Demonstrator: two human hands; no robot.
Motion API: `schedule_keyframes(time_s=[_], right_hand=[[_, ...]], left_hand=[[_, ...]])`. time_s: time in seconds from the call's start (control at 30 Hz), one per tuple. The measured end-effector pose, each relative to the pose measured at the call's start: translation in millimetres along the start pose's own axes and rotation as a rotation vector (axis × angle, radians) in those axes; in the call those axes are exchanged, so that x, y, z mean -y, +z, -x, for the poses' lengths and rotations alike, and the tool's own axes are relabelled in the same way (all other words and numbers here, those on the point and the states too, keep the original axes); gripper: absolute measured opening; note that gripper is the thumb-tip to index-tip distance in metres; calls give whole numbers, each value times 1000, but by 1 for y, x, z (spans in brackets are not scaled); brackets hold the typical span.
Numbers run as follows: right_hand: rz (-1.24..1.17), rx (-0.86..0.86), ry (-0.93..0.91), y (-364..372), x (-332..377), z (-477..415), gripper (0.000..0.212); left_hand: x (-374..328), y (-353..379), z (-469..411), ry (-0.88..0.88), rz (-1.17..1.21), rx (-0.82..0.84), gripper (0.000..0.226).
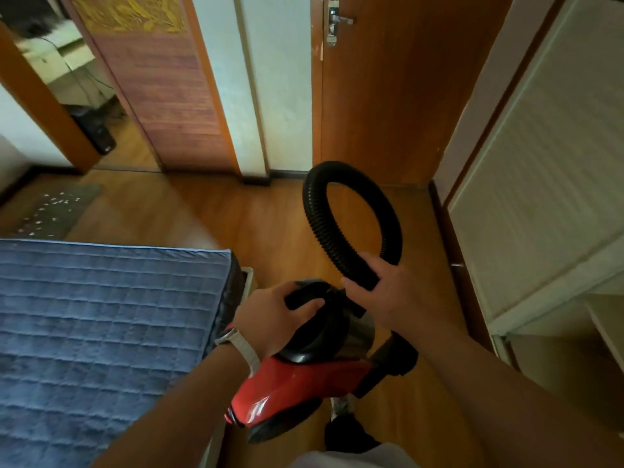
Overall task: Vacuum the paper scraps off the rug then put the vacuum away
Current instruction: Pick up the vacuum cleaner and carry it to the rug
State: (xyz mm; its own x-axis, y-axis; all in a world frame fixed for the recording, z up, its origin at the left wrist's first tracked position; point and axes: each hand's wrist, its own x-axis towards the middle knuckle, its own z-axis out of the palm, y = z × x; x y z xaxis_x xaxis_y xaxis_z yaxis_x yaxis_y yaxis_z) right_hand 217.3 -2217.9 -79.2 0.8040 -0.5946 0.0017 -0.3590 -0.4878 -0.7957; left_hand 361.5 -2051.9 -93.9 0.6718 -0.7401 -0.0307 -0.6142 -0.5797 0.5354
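— Lower centre of the frame, beside the bed (pixel 101 315) corner: carrying the vacuum (pixel 297 380), red body and black top, apparently clear of the wooden floor (pixel 236 214). Gripping where?

— Wrapping the left hand (pixel 273 315) round the black handle (pixel 304 297) on top, fingers curled under it. Closing the right hand (pixel 388 292) around the smooth cuff of the hose (pixel 317 228), just above the body, and letting the ribbed loop arch up toward the middle of the frame.

— Judging the weight?

— Guessing at moderate heft: hanging from one hand without obvious strain, yet tilting nose-down toward the lower left, so probably best held by that top handle, close to the balance point. Looking like hard plastic, rigid and likely slick; not worth grabbing by the shell.

— And handling the hose?

— Expecting springy, floppy behaviour. Holding at the stiff cuff rather than the ribs, keeping the loop from swinging or snagging on the bed corner.

— Finding the rug (pixel 57 211) where?

— Lying at the far left of the frame, well apart from the vacuum, showing white paper scraps (pixel 60 197) scattered across it. Nothing cleaned yet, judging from that. Probably heading over there first, then lowering the hose end gently, avoiding scattering such light bits.
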Motion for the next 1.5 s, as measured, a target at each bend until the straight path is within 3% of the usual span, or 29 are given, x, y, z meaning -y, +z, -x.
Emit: schedule_keyframes(time_s=[0.13,0.57,0.87,1.03,1.23,1.5], right_hand=[[-2,33,-38,-14,-8,-77,13],[48,122,-179,-19,-7,-288,26],[96,164,-127,26,6,-459,27],[102,213,-89,53,36,-559,15],[123,199,-160,88,69,-649,23],[109,342,-263,137,100,-772,26]], left_hand=[[-2,-1,-67,-56,-28,-18,53],[13,-43,-249,-210,-4,-133,39],[94,-55,-403,-222,54,-76,39],[132,-84,-484,-250,76,-100,43],[174,-137,-563,-288,85,-90,37],[239,-173,-641,-445,15,-116,44]])
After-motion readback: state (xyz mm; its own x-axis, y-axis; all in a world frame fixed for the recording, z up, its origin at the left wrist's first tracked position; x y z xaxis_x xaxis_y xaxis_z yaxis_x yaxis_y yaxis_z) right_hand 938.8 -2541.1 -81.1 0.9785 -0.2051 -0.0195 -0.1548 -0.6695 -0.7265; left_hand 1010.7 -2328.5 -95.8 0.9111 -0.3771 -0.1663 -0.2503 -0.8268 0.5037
